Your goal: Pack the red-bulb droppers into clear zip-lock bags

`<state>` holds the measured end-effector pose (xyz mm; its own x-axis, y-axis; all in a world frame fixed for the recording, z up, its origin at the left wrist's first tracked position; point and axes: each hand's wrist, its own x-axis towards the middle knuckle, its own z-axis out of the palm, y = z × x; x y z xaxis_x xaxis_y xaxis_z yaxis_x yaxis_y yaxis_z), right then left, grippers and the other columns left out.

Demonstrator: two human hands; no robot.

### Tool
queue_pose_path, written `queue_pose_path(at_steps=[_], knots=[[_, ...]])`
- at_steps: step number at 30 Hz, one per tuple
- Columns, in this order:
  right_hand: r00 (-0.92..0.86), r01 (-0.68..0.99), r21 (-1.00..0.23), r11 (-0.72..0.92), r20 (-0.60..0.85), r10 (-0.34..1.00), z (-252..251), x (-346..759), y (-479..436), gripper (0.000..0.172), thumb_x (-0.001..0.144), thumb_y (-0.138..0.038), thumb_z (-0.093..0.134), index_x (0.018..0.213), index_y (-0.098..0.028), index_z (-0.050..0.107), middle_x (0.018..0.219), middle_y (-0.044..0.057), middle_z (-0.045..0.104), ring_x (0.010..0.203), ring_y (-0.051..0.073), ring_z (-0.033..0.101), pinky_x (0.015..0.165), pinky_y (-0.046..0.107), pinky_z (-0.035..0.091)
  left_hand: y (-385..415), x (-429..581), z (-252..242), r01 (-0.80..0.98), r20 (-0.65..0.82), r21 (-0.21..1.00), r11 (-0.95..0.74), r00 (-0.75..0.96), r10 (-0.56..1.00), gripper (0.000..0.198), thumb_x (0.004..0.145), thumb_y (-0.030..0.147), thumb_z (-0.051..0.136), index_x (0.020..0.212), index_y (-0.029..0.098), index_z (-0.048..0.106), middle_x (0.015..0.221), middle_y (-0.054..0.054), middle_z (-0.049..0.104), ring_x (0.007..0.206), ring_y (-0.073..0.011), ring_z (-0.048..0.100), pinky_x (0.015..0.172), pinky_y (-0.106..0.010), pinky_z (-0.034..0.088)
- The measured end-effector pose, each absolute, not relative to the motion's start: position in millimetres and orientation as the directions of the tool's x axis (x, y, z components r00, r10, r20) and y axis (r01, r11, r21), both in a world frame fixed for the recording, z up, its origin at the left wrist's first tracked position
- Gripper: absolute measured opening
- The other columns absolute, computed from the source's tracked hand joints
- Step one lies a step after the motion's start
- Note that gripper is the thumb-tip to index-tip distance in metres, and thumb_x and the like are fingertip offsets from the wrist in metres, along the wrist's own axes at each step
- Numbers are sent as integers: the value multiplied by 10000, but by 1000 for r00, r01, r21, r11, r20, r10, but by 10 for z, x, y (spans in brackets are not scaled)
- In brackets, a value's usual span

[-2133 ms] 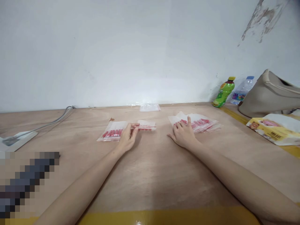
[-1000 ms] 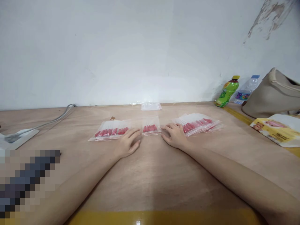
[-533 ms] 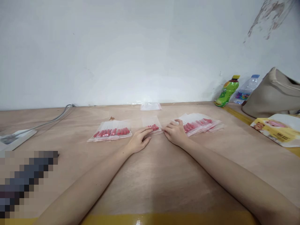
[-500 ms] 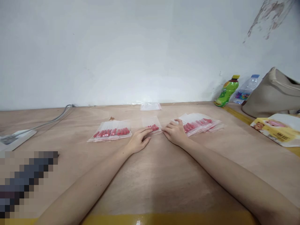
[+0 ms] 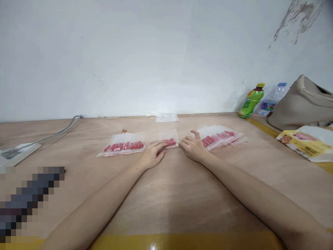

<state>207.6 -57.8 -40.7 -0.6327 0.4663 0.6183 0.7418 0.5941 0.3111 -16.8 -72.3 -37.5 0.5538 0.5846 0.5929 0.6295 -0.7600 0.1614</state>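
Note:
A small clear zip bag (image 5: 168, 134) with several red capsule-like pieces in a row lies flat on the wooden table between my hands. My left hand (image 5: 154, 154) rests at its left side, fingers laid over the lower left corner and thumb apart. At the bag's right edge lie the fingertips of my right hand (image 5: 193, 146), its thumb lifted; neither hand grasps anything. Left of my left hand is a row of overlapping bags (image 5: 125, 143) with red pieces. Another fanned pile of such bags (image 5: 217, 136) lies just beyond my right hand.
Some flat clear bags (image 5: 167, 118) lie by the wall. To the right stand a green bottle (image 5: 251, 101), a clear bottle (image 5: 273, 99), a beige bag (image 5: 299, 104) and a yellow-white packet (image 5: 308, 142). A power strip (image 5: 22, 152) with a cable is at left, above a pixelated dark object (image 5: 31, 201).
The view has shifted very slightly. Both hands stay by the middle bag; no bag has clearly changed place.

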Motion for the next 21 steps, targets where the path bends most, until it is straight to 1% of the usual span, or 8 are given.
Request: queue_pose_path(at_steps=[2,5,8,12,17,21], knots=[[-644,735,316,600,603,471,-385,2067,-593,313,846,-90,339,763,-191,623,698,16,618,714,132,470,963,426,112,-709,-121,-379,642,613,121,-757,552,566,244,806,209,514,1043,194,573,1032,-64,616,952,-213,565,854,-387,435],[-654,723,301,622,589,474,-363,2060,-609,285,836,-102,358,763,-186,621,698,22,614,722,139,470,958,429,112,-656,22,-387,636,624,52,-770,581,522,213,813,223,512,1010,195,588,995,-61,622,930,-204,565,836,-373,433],[-650,722,287,629,593,475,-356,2063,-618,280,857,-163,358,759,-179,621,688,25,608,721,142,471,950,426,116,-579,194,-392,617,621,-23,-787,625,472,159,828,189,474,902,170,613,930,-69,636,879,-200,573,793,-362,439],[-635,730,270,627,608,477,-357,2068,-624,302,876,-210,347,750,-174,619,675,21,604,702,137,468,944,417,123,-504,311,-383,585,605,-115,-803,682,411,186,825,139,435,764,146,611,824,-79,639,787,-197,574,740,-358,439],[-639,723,275,633,615,462,-359,2065,-622,314,879,-209,339,729,-173,613,666,14,602,692,131,470,938,415,127,-488,281,-368,551,578,-189,-813,731,361,195,833,142,427,735,159,594,756,-49,626,769,-177,568,741,-326,434],[-628,725,244,644,618,473,-363,2091,-616,275,861,-193,368,750,-180,619,685,18,613,712,137,482,940,421,125,-509,217,-337,569,583,-221,-792,728,361,220,860,162,398,737,161,581,744,-54,613,753,-174,559,737,-334,431]])
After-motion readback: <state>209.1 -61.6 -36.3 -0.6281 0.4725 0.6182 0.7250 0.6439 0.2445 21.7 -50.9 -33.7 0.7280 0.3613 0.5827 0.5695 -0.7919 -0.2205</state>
